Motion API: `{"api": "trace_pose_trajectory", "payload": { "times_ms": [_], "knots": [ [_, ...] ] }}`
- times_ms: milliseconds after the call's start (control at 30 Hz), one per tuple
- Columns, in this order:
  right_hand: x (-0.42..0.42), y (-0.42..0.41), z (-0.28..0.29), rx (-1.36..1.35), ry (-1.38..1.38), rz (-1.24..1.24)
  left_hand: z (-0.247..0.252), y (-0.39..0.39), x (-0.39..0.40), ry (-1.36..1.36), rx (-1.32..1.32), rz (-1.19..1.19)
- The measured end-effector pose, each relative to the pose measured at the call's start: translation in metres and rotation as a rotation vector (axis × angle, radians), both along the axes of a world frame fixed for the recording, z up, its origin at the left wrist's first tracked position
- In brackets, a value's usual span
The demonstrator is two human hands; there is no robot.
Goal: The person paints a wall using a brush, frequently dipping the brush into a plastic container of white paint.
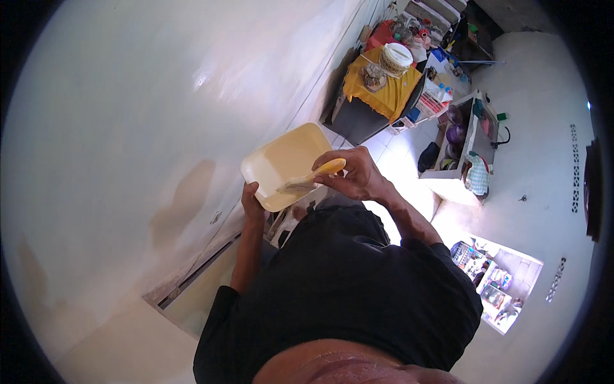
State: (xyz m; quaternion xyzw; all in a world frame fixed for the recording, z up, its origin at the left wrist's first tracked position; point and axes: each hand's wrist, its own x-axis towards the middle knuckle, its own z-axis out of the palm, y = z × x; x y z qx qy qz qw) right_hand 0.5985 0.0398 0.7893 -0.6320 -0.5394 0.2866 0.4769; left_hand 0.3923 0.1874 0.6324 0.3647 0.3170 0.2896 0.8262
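Note:
My left hand grips the near left corner of a pale yellow plastic tub, its thumb over the rim. The tub is tilted, so its inside shows. My right hand pinches a paintbrush by its yellow-orange handle. The brush's flat head and bristles reach over the tub's near side; whether they touch the wall of the tub I cannot tell. A light coating seems to cover part of the tub's inside.
A glossy pale wall rises close on the left. Farther off stands a table with a yellow cloth, a white lidded bucket and a glass jar. Beyond is a counter with pots beneath. A doorway lies at lower left.

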Motion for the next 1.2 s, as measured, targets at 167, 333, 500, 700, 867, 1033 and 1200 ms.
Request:
{"api": "trace_pose_trajectory", "payload": {
  "times_ms": [167,333,500,700,867,1033,1200],
  "knots": [
    [0.037,0.011,-0.001,0.095,0.095,-0.056,0.009,0.008,0.016,-0.090,-0.025,-0.049],
    [0.089,0.030,-0.005,0.137,-0.131,-0.122,-0.011,0.023,0.041,-0.075,-0.068,-0.049],
    [0.142,0.033,-0.015,0.268,-0.216,-0.181,-0.019,0.035,0.075,-0.161,-0.020,-0.075],
    [0.208,0.030,-0.058,0.404,0.625,-0.404,0.007,0.036,0.109,-0.091,-0.060,0.081],
    [0.252,0.053,-0.105,0.550,0.744,-0.427,0.003,0.049,0.101,-0.028,0.024,0.126],
    [0.278,0.093,-0.159,0.546,0.814,-0.414,0.006,0.053,0.100,0.081,-0.038,0.159],
    [0.286,0.141,-0.202,0.504,0.879,-0.356,0.002,0.049,0.065,0.046,-0.056,0.226]
  ]
}}
